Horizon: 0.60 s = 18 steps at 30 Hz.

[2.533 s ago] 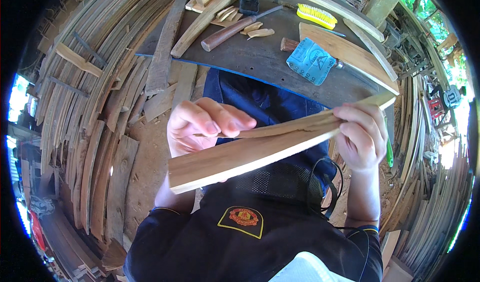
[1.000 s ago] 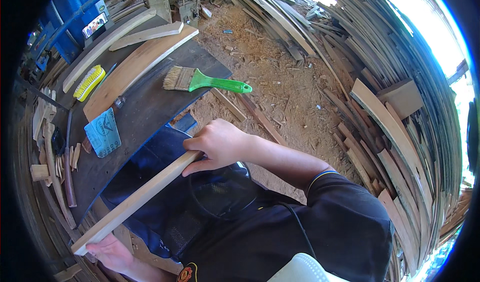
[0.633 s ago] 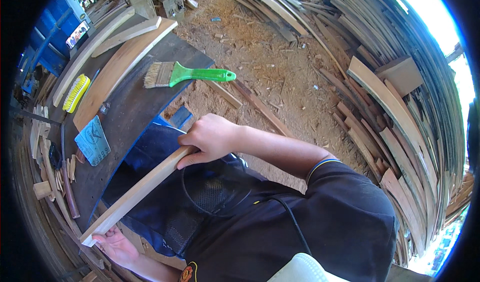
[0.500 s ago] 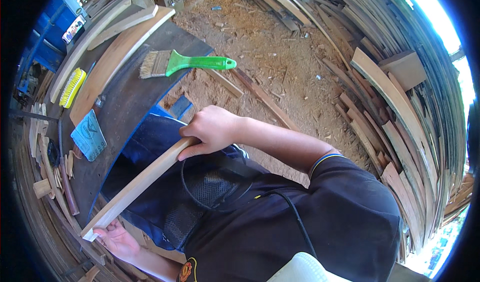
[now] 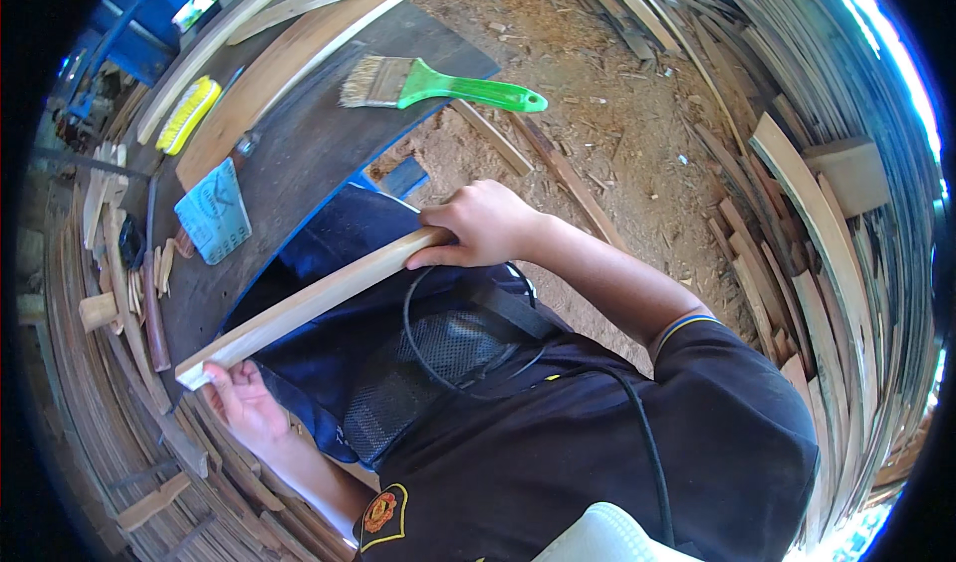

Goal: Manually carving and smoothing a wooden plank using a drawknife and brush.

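Left hand (image 5: pixel 249 408) fingers pinch wood strip (image 5: pixel 309 308); right hand (image 5: pixel 483 225) fingers closed round other end. Black boxlike thing (image 5: pixel 130 241), inside unclear.

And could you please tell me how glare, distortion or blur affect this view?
In the head view, glare whites out parts of the right rim; the stacked planks bend into arcs; the corners fall black; the held wooden piece looks fairly sharp.
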Available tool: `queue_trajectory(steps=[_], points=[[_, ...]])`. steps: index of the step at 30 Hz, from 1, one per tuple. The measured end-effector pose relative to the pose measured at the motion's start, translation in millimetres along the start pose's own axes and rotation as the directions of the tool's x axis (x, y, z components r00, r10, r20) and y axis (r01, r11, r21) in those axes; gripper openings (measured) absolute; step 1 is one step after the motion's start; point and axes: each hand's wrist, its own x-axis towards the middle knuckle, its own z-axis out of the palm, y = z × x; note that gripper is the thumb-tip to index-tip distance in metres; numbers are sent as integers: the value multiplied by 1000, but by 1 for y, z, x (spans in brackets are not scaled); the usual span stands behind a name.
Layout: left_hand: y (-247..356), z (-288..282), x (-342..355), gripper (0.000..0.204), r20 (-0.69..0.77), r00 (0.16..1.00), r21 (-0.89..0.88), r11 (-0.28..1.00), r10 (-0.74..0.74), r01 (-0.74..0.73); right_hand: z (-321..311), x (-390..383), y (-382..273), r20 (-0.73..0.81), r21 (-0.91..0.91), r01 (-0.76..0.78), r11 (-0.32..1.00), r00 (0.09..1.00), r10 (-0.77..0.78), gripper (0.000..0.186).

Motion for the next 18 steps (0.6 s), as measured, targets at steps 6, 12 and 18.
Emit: queue_trajectory(steps=[6, 12, 18], points=[[-14, 7, 3, 35, 39, 998, 4, 998, -55, 55, 10, -1, 11, 149, 44, -79, 996, 986, 71, 54], [-29, -4, -1, 37, -63, 991, 38, 992, -122, 124, 22, 6, 23, 310, 165, -193, 967, 941, 135, 64], [-33, -3, -2, 43, -105, 981, 61, 983, -165, 172, 26, 6, 29, 299, 139, -194, 971, 943, 146, 57]])
